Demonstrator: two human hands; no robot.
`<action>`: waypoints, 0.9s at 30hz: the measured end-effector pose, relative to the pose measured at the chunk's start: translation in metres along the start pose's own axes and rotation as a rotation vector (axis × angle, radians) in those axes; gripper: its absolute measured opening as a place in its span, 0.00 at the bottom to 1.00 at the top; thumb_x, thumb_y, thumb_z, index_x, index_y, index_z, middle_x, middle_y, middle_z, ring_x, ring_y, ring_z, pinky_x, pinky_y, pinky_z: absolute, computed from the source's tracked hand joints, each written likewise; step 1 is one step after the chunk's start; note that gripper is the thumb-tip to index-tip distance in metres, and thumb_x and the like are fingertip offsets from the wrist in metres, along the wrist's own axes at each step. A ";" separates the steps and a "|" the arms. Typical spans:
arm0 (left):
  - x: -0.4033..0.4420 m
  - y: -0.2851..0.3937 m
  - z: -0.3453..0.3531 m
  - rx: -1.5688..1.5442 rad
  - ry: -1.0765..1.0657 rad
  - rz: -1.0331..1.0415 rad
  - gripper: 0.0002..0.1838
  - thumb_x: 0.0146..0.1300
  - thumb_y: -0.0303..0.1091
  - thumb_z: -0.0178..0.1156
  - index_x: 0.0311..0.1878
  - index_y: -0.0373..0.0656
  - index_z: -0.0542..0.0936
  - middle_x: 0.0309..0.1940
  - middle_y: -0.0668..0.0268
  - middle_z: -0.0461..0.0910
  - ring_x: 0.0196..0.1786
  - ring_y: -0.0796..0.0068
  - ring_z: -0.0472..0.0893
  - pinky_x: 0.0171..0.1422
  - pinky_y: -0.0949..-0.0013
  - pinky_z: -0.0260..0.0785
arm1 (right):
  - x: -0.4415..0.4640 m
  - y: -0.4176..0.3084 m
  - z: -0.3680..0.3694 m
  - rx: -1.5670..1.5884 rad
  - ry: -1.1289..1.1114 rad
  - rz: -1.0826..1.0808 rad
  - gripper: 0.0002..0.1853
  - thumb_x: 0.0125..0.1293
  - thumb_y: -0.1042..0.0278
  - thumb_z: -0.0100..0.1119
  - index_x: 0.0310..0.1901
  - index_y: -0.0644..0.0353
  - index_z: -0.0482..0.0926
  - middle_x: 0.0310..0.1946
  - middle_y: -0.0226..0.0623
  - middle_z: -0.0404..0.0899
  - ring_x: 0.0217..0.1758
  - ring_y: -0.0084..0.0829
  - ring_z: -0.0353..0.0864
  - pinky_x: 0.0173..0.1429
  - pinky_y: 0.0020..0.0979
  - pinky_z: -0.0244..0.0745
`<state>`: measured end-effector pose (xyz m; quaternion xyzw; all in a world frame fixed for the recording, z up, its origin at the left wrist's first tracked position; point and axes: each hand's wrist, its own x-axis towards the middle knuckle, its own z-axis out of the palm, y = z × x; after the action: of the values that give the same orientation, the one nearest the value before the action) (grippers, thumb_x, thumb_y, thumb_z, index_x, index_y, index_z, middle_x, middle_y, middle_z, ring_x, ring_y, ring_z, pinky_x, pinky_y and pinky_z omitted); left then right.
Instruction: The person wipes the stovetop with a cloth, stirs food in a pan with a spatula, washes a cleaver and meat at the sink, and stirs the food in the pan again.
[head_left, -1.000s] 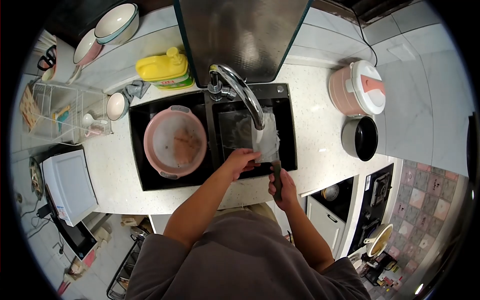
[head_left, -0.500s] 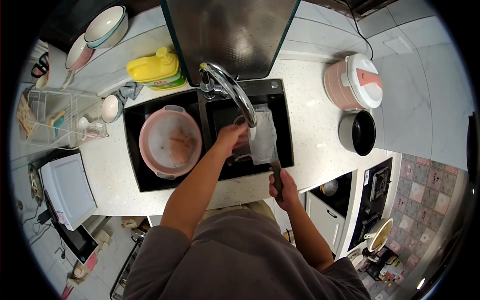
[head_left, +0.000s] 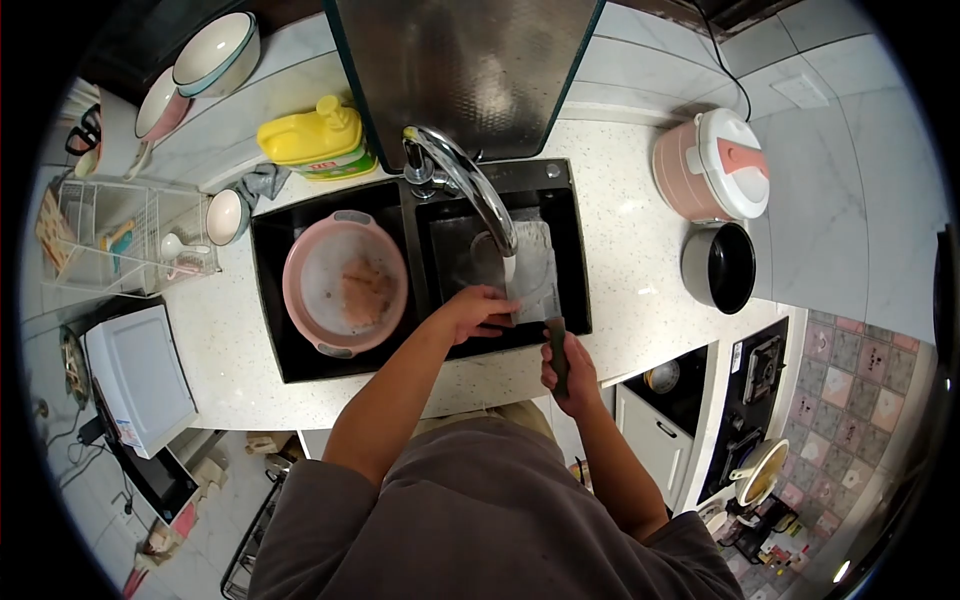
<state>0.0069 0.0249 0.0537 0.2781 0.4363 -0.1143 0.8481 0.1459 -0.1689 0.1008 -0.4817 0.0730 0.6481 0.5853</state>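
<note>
The cleaver (head_left: 538, 285) is held in the right basin (head_left: 573, 302) beneath the faucet (head_left: 480, 192) — apparently so water (head_left: 509, 272) meets its blade (head_left: 536, 258). The right hand (head_left: 573, 375) grips the handle (head_left: 556, 345), presumably for control; the left hand (head_left: 475, 312) is at the blade's near end — hold unclear. Left basin (head_left: 288, 352): pink tub (head_left: 293, 290).

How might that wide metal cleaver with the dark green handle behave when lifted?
The cleaver is probably stiff: its blade looks flat and straight. It may feel blade-heavy, being wider there than at the handle, and slippery where water from the curved chrome faucet lands.
</note>
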 end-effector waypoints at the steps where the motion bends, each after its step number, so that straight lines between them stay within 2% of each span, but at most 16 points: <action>1: 0.000 -0.001 0.000 -0.002 -0.001 0.000 0.21 0.62 0.42 0.69 0.54 0.45 0.77 0.48 0.68 0.80 0.50 0.71 0.81 0.54 0.63 0.74 | 0.001 0.001 0.000 -0.002 0.001 0.001 0.19 0.79 0.50 0.42 0.57 0.55 0.70 0.33 0.31 0.73 0.22 0.23 0.67 0.26 0.25 0.61; 7: 0.005 -0.003 -0.002 0.040 -0.075 -0.034 0.18 0.61 0.43 0.70 0.49 0.44 0.78 0.44 0.67 0.81 0.51 0.70 0.81 0.52 0.63 0.76 | 0.004 0.003 0.006 -0.017 0.026 -0.033 0.18 0.79 0.51 0.42 0.57 0.55 0.70 0.34 0.31 0.73 0.22 0.24 0.68 0.26 0.26 0.62; 12: 0.012 0.006 -0.006 0.050 0.065 -0.053 0.17 0.60 0.43 0.71 0.46 0.44 0.79 0.44 0.67 0.82 0.51 0.71 0.81 0.54 0.62 0.75 | 0.003 0.000 0.009 -0.054 0.034 -0.008 0.20 0.79 0.49 0.41 0.58 0.56 0.69 0.33 0.30 0.73 0.20 0.22 0.65 0.25 0.25 0.60; 15: 0.020 0.012 -0.012 -0.003 0.057 0.000 0.17 0.59 0.43 0.72 0.44 0.44 0.79 0.44 0.68 0.82 0.51 0.71 0.81 0.55 0.63 0.74 | 0.001 -0.003 0.008 -0.061 0.000 0.002 0.20 0.79 0.49 0.40 0.58 0.57 0.69 0.33 0.29 0.73 0.20 0.22 0.65 0.24 0.25 0.59; 21: 0.038 0.018 -0.023 -0.010 0.056 0.016 0.19 0.58 0.44 0.73 0.49 0.49 0.80 0.46 0.71 0.82 0.52 0.72 0.80 0.57 0.61 0.71 | -0.010 -0.009 0.009 -0.114 -0.007 0.019 0.21 0.79 0.48 0.41 0.58 0.57 0.69 0.32 0.29 0.72 0.19 0.21 0.64 0.22 0.25 0.59; 27: 0.059 0.023 -0.035 -0.157 0.089 0.047 0.18 0.57 0.46 0.73 0.47 0.52 0.81 0.46 0.73 0.82 0.52 0.73 0.80 0.57 0.61 0.70 | -0.020 -0.007 0.002 -0.095 -0.015 0.067 0.21 0.78 0.47 0.41 0.59 0.56 0.69 0.31 0.29 0.72 0.17 0.20 0.63 0.22 0.24 0.58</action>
<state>0.0281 0.0664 -0.0016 0.2258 0.4743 -0.0475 0.8496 0.1483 -0.1790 0.1191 -0.5014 0.0541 0.6735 0.5404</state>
